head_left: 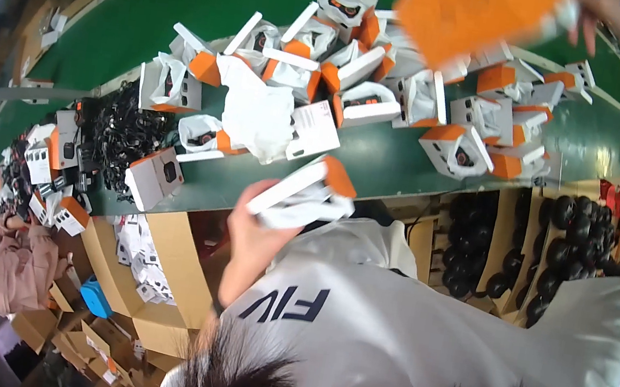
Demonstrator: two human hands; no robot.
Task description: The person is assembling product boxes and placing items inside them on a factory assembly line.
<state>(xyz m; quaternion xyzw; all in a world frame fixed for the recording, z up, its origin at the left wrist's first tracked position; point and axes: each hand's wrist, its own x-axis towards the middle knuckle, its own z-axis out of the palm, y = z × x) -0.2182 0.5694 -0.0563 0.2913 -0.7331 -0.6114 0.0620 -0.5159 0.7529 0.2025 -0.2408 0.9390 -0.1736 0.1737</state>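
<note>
Along a green bench, bowed by the fisheye lens and photographed from head height. Just below, filling much of the foreground: the wearer's white shirt, marked with dark lettering, sleeve stretching out to the right. Close to the lens at upper right, raised above the bench, an orange box, slightly blurred. Beneath and left of it, scattered over the bench, white-and-orange cartons, many with lids up and white pouches showing, some with dark items inside.

Under the bench edge at left, a large brown carton, flaps open, with white packets inside. At lower right, grouped in rows, black round parts. Farther left, near the bench, a co-worker in pink. Back on the bench, a tangle of black cables and, to its right, a crumpled white bag.

At centre, in front of the bench edge, an open box, tilted, with one orange end and white lining in view. Closed around its left side, the left hand. Smallest, at top right, partly in view beside the orange box, the right hand, fingers bent; firmness of any grip impossible to tell.
</note>
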